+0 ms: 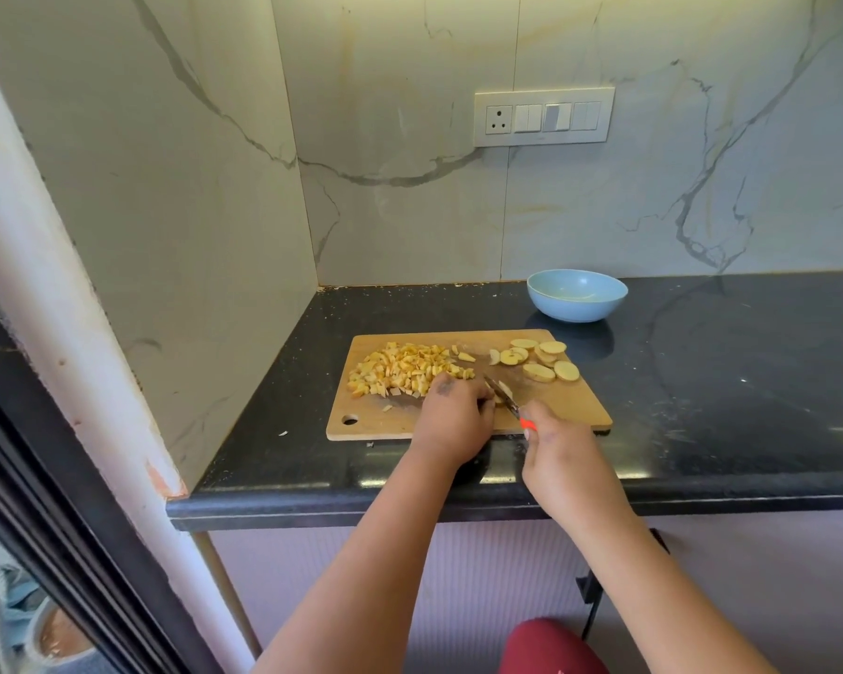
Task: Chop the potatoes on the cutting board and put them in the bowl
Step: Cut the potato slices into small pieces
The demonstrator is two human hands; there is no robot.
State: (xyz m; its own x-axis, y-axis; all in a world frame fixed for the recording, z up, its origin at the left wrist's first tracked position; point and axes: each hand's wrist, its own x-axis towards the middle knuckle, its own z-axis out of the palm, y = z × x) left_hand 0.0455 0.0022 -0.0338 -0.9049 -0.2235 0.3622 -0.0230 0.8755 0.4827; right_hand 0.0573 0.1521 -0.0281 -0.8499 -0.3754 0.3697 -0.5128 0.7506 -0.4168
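1. My right hand [556,442] sits nearest me at the board's near edge, its grip clenched around the knife [507,403] by the orange handle. The blade runs up toward 11 o'clock from that hand, its tip close to my left fingers.

2. My left hand [451,420] lies just at 9 o'clock of the blade, fingers curled down on the potato piece [503,391] being cut. Most of that piece is hidden under my fingers, so I cannot tell its long axis.

3. Both hands work over the cutting board [570,406], which rests on the dark surface [726,381].

4. The diced potato [405,369] is heaped at 11 o'clock of my left hand, touching its knuckles.

5. The uncut potato slices [539,360] lie at 1 o'clock of the blade, near my knife hand, so I judge that hand is better placed to bring them in.

6. The blue bowl [576,294] stands farthest off, at 12 o'clock beyond the slices and apart from the board. It appears to hold no potato, so the transfer is not yet done.
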